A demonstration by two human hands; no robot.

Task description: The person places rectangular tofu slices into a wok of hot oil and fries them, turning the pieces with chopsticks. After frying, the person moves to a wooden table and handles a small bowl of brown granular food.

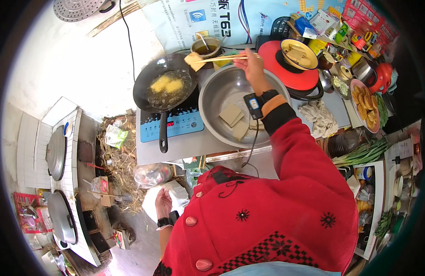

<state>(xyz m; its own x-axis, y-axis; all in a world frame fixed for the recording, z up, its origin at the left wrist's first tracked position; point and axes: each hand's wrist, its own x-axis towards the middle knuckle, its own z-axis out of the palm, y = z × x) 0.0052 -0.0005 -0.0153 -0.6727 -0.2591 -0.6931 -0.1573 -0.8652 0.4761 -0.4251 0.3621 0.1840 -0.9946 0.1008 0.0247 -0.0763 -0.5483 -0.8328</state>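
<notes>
My right hand (248, 67) grips a pair of wooden chopsticks (226, 58), which pinch a pale yellow slice (194, 61) by the right rim of a black frying pan (140, 86). Two yellow pieces (167, 84) bubble in the pan's oil. Under my right forearm sits a wide steel basin (212, 120) with several flat pale slices (231, 114). Behind the held slice stands a bowl (214, 42) of dark yellowish liquid with a utensil in it. My left hand (163, 203) hangs low at my side, loosely curled and apparently holding nothing, before a white bag (179, 191).
The pan rests on a lit induction cooker (185, 126). Right of the basin are a red lid (267, 55) bearing a yellow bowl (285, 45) of slices, a crumpled cloth (319, 117) and a plate (354, 103) of browned pieces. Straw (124, 165) covers the floor at left.
</notes>
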